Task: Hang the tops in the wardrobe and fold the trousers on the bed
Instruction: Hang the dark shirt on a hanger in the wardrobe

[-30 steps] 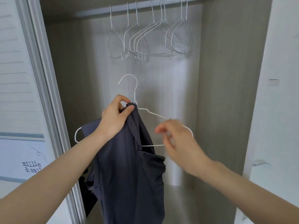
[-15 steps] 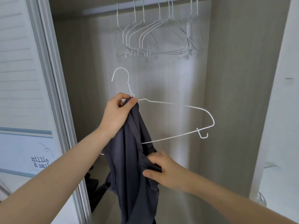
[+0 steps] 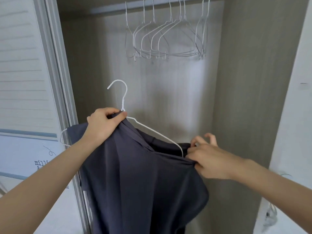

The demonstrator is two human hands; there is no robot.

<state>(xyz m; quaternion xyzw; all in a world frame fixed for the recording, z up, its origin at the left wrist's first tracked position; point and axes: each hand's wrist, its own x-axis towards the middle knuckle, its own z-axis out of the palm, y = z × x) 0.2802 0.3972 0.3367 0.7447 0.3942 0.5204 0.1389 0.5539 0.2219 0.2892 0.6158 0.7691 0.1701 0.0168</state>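
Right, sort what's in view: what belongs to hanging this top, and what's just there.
In the job:
- dark blue top, pulled over the hanger
- white wire hanger
- left hand gripping collar and hanger neck
- right hand pinching the shoulder fabric
- wardrobe rail

Just there:
- empty hangers on the rail
- sliding door
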